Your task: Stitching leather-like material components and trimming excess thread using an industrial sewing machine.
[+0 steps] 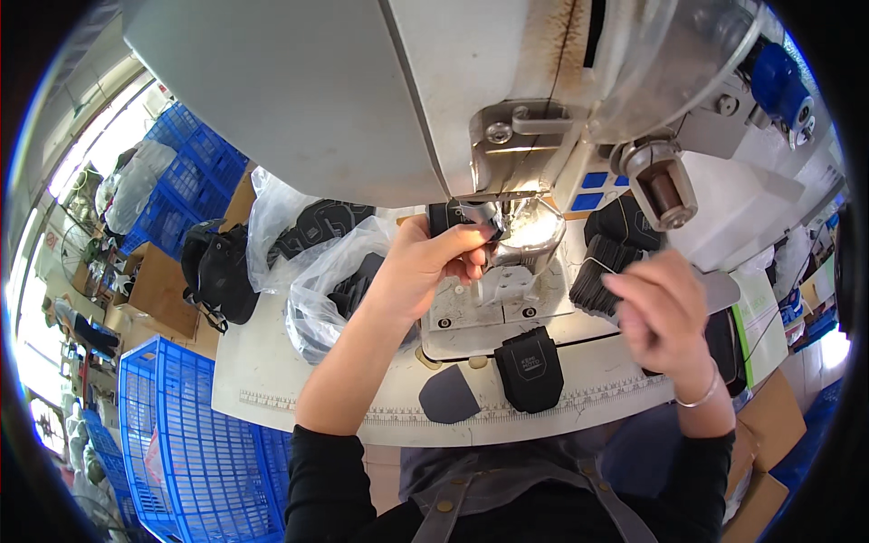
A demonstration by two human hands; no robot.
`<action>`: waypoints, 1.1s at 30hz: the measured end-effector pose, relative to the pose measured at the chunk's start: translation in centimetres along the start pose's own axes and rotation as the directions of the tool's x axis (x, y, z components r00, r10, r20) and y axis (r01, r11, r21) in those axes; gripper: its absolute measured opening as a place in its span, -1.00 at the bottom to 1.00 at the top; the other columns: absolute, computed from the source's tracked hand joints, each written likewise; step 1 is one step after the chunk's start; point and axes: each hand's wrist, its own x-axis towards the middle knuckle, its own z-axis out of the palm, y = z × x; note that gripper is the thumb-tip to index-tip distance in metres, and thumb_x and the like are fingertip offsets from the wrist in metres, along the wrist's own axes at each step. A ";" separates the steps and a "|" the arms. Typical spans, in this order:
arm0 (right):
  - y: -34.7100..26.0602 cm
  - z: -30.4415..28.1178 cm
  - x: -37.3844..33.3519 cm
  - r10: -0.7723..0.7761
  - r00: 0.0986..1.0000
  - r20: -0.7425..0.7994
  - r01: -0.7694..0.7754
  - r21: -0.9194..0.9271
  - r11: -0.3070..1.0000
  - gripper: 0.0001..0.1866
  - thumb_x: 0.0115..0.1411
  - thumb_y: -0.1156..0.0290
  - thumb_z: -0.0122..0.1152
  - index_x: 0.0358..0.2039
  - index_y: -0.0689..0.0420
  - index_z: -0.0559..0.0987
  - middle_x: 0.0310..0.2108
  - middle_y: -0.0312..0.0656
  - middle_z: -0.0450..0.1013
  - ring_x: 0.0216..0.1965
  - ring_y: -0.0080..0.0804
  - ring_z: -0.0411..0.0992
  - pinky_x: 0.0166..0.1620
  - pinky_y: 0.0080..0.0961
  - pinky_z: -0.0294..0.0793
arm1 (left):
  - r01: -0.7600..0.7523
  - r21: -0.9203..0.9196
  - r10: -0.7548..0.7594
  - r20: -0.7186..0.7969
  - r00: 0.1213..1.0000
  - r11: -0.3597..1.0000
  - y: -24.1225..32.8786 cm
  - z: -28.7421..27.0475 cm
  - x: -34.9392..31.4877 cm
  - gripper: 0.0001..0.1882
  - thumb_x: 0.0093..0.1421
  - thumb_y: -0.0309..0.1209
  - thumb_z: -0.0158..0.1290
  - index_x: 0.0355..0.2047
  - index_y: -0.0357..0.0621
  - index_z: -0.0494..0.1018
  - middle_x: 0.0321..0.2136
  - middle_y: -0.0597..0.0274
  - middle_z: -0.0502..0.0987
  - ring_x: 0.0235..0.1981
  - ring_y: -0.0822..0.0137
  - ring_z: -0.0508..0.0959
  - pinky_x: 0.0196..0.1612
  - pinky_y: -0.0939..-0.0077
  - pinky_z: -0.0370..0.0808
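— Sewing machine head (299,100) closest, far side of the table (262,362). What am I doing?

— Left hand (430,262): you pinch a dark piece (445,217) just left of the lit patch (536,223). Right hand (665,317): fingers curled, blurred, by the stack of dark pieces (593,288); whether you hold anything there, I can't make out.

— Step, then?

— You seem to be setting the piece for stitching. Next move likely calls for a flat, squared edge, fingertips clear.
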 end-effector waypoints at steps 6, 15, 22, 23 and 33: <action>-0.6 4.9 2.9 -0.016 0.999 0.035 0.017 -0.035 0.999 -0.65 -0.28 0.55 0.24 -0.35 0.15 0.53 -0.38 -0.22 0.38 -0.50 -0.32 0.35 -0.47 -0.51 0.38 | -0.045 0.020 0.045 0.012 0.999 0.999 -0.5 0.5 0.1 -0.85 0.07 -0.45 0.05 -0.40 -0.31 0.46 -0.65 0.29 0.44 -0.67 0.55 0.40 -0.63 0.72 0.29; -0.6 5.0 2.5 0.022 0.997 0.068 -0.022 -0.005 1.000 -0.70 -0.26 0.57 0.23 -0.39 0.18 0.52 -0.38 -0.22 0.42 -0.44 -0.30 0.40 -0.45 -0.51 0.43 | -0.063 0.013 0.063 -0.024 0.998 0.998 -0.5 0.8 -0.1 -0.89 0.07 -0.50 0.01 -0.42 -0.32 0.44 -0.66 0.30 0.42 -0.68 0.56 0.39 -0.65 0.72 0.25; -0.5 4.7 2.7 0.018 0.998 0.068 -0.019 0.007 1.000 -0.73 -0.23 0.58 0.22 -0.40 0.18 0.51 -0.37 -0.23 0.42 -0.43 -0.29 0.41 -0.45 -0.50 0.44 | -0.028 -0.016 0.026 -0.081 0.996 0.999 -0.2 0.6 0.4 -0.91 0.04 -0.57 0.03 -0.42 -0.33 0.37 -0.67 0.27 0.38 -0.70 0.43 0.38 -0.65 0.65 0.26; -0.4 4.7 2.6 0.018 0.997 0.069 -0.018 0.009 1.000 -0.73 -0.23 0.58 0.22 -0.40 0.18 0.51 -0.37 -0.23 0.42 -0.44 -0.29 0.41 -0.45 -0.50 0.44 | -0.024 -0.022 0.022 -0.087 0.996 0.999 -0.2 0.7 0.4 -0.90 0.04 -0.58 0.02 -0.41 -0.34 0.36 -0.67 0.26 0.38 -0.70 0.43 0.38 -0.65 0.64 0.27; -0.2 5.2 2.4 -0.033 0.999 0.011 0.033 0.003 0.999 -0.66 -0.32 0.53 0.26 -0.40 0.15 0.49 -0.36 -0.26 0.40 -0.53 -0.38 0.37 -0.51 -0.53 0.37 | -0.047 -0.020 0.045 -0.093 0.995 0.999 -0.2 0.7 0.6 -0.91 0.04 -0.55 0.04 -0.47 -0.29 0.34 -0.67 0.26 0.36 -0.70 0.44 0.37 -0.68 0.64 0.24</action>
